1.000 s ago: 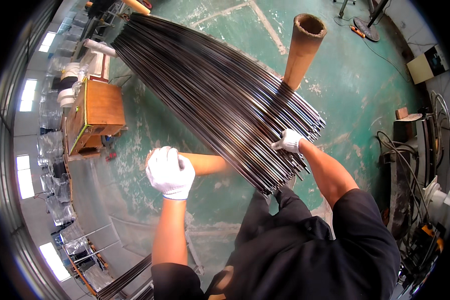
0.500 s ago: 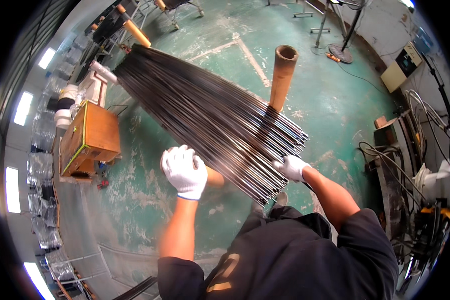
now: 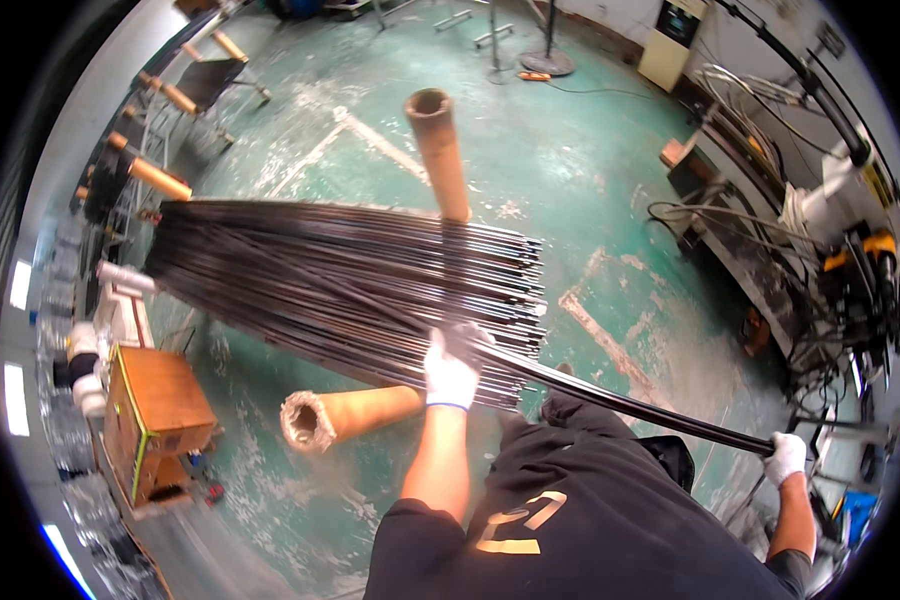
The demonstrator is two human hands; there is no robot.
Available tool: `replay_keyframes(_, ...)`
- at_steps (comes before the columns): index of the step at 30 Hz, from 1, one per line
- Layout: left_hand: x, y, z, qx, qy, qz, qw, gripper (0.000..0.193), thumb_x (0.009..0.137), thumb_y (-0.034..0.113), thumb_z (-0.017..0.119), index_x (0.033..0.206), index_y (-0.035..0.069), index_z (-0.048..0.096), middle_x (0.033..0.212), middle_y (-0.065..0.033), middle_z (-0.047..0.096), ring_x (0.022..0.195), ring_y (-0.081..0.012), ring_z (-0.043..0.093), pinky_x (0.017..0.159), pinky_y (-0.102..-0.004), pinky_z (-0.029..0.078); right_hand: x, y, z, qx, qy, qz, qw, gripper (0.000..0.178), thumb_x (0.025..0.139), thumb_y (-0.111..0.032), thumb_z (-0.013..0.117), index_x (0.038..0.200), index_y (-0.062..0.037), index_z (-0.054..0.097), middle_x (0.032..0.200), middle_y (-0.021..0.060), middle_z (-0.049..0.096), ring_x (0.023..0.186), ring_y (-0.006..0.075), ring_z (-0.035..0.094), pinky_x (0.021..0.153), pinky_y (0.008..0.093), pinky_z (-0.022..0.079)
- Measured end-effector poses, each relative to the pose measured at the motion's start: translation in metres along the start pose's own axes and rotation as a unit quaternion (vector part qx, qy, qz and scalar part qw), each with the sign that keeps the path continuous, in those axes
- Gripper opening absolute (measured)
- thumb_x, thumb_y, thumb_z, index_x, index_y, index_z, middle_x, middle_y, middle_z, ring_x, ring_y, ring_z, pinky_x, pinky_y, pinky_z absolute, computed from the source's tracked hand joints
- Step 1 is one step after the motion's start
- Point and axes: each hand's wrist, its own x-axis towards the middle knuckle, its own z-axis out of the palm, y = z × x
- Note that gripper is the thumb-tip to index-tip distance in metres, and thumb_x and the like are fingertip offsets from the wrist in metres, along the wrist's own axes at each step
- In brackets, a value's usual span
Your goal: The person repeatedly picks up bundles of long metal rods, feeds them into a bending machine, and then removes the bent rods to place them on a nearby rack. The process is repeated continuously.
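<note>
Your left hand, in a white glove, presses down on the near edge of the rod stack; its fingers lie curled over the top rods, but you cannot tell whether they are clenched around any. Your right hand, also gloved, is clenched on the near end of a small bunch of rods drawn out of the stack toward the right.

Risk: the drawn bunch is long and thin. Judged from its sag, it may whip or snag neighbouring rods and drag them off the supports. Loose rod ends near your legs may also catch clothing.

The rods are dark, slender and glossy. They lie fanned across two cardboard tubes above the green floor, wider at the far left.
</note>
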Motion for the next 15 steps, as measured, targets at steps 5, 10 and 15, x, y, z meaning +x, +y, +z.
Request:
replay_keyframes(5,0.027,-0.029,0.008,0.054,0.112,-0.007,0.992,0.031,0.102,0.022,0.058,0.08,0.001,0.056,0.08,-0.0092,0.055,0.076,-0.0276,0.053,0.086,-0.0428,0.051,-0.012,-0.046,0.003,0.058,0.12,-0.031,0.991,0.026,0.066,-0.024,0.081,0.068,-0.0098,0.059,0.071,0.0165,0.062,0.073,0.0407,0.063,0.067,0.0518,0.049)
replay_keyframes(10,-0.013,-0.091,0.079,0.122,0.118,-0.001,0.985,0.013,0.094,0.007,0.064,0.082,0.002,0.063,0.077,-0.0097,0.061,0.076,-0.026,0.061,0.09,-0.0436,0.055,0.019,-0.001,0.058,0.062,0.133,-0.013,0.989,0.018,0.063,-0.017,0.072,0.074,-0.0124,0.058,0.075,0.013,0.063,0.078,0.0354,0.062,0.076,0.0464,0.047)
replay_keyframes(15,-0.028,-0.15,0.197,0.146,0.058,0.05,0.986,0.014,0.099,0.013,0.063,0.095,0.0,0.067,0.086,-0.0075,0.068,0.081,-0.0262,0.065,0.09,-0.048,0.056,0.009,0.164,0.135,0.092,0.149,0.102,0.979,0.009,0.075,-0.009,0.066,0.076,-0.013,0.059,0.08,0.0142,0.062,0.083,0.0379,0.061,0.08,0.048,0.046)
